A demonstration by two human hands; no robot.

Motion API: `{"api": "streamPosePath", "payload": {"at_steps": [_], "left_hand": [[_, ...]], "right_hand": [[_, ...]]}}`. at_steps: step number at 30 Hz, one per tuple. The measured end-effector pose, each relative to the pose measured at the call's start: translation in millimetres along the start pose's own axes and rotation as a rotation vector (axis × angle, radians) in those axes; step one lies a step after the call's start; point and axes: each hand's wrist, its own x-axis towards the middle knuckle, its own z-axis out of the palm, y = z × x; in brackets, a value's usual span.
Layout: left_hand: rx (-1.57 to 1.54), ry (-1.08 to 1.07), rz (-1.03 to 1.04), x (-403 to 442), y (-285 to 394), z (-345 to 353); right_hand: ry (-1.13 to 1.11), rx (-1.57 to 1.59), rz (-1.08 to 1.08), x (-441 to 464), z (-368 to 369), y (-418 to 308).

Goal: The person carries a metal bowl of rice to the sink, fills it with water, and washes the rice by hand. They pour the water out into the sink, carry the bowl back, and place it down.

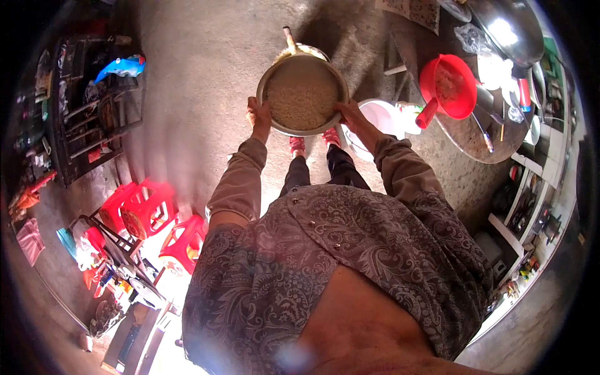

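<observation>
A round metal basin point(302, 94) with pale grains spread over its bottom is held out in front of me above the floor. My left hand point(259, 115) grips its left rim, and my right hand point(351, 115) grips the rim on the opposite side. Beyond the basin, partly covered by it, shows another round container point(312, 51) with a light handle-like piece sticking out. What that container holds is hidden. My feet in red footwear are just below the basin.
Right of the basin, a white bucket point(381, 119) stands on the floor. A red pan-shaped scoop point(449, 86) and a large metal pan point(509, 31) are on the round table point(494, 140). Red stools point(150, 209) stand at lower left, a dark rack point(87, 119) at upper left.
</observation>
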Motion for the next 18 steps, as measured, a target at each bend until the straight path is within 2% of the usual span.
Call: {"api": "streamPosePath", "payload": {"at_steps": [14,18], "left_hand": [[0.029,0.007,0.002,7.7,-4.5,-1.0],[0.083,0.016,0.014,-2.2,15.5,-5.7]], "right_hand": [[0.003,-0.035,0.036,14.6,-3.5,10.1],[-0.011,0.009,0.037,19.9,-8.1,19.7]]}}
